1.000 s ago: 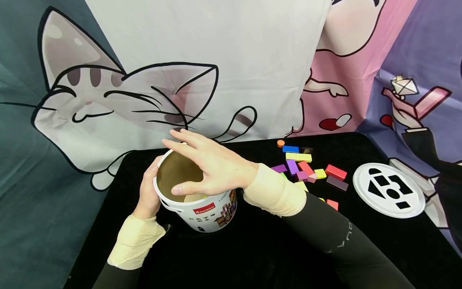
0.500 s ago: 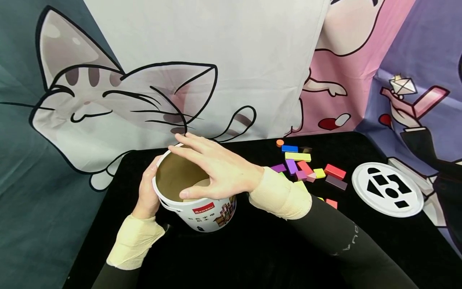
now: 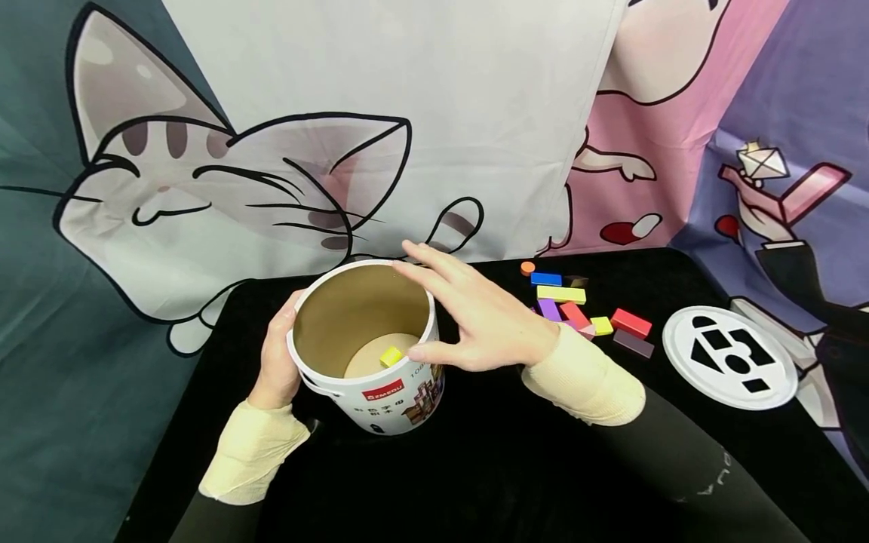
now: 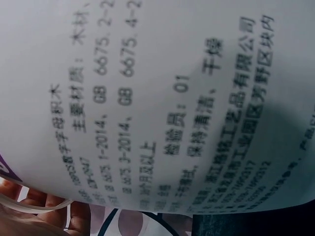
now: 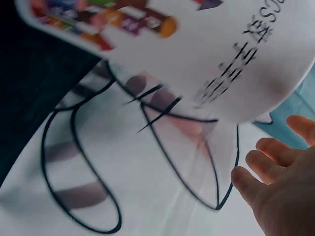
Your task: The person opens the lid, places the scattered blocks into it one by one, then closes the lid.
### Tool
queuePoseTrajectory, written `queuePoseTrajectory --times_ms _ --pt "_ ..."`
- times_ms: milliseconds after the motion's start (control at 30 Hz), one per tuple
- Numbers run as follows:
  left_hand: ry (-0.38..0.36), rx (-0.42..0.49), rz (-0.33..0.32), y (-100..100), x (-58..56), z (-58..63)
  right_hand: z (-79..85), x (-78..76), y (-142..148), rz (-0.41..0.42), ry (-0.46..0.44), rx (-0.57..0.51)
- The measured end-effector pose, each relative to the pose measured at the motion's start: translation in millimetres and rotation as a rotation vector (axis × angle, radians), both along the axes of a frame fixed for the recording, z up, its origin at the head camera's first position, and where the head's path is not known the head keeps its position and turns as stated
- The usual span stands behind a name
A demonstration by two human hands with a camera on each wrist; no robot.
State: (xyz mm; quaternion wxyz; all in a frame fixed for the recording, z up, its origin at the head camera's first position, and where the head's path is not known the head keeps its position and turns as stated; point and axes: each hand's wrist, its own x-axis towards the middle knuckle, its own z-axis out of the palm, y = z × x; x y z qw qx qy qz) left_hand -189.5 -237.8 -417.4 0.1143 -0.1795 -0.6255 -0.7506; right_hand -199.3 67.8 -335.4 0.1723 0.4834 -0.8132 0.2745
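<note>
A white bucket [image 3: 370,407] with a red label and printed pictures stands on the black tabletop, its mouth uncovered. Inside it, on the pale bottom, lies one small yellow block [image 3: 391,356]. My left hand [image 3: 280,362] holds the bucket's left side near the rim; in the left wrist view its fingers [image 4: 37,206] show by the rim, next to printed text on the wall. My right hand [image 3: 475,313] hovers at the bucket's right rim, fingers spread and straight, holding nothing. In the right wrist view those fingers [image 5: 268,160] reach past the bucket's wall [image 5: 206,54].
Several coloured blocks lie to the right, among them a long yellow block [image 3: 561,295], a blue block [image 3: 546,279] and a red block [image 3: 631,323]. Farther right lies a white round lid [image 3: 767,385] with shaped holes. A cartoon-printed cloth [image 3: 516,151] hangs behind the table.
My right hand has moved right, from over the bucket's mouth to its right rim, so the inside and the yellow block show. My left hand and the bucket have stayed in place.
</note>
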Motion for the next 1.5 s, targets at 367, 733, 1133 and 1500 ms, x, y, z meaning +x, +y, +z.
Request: queuePoseTrajectory --times_ms 367,733,1133,1500 --pt "0.010 0.008 -0.013 1 -0.2 0.2 -37.6 0.4 71 -0.173 -0.107 0.048" --pt "0.004 -0.001 -0.001 0 -0.5 0.8 -77.4 14.7 132 -0.325 -0.181 0.186" --pt "-0.020 0.019 -0.010 1 1.6 2.8 -121.9 52.2 186 -0.472 -0.187 0.336" --pt "-0.014 0.024 -0.005 1 2.1 1.2 -138.9 68.4 204 -0.533 -0.120 0.375"
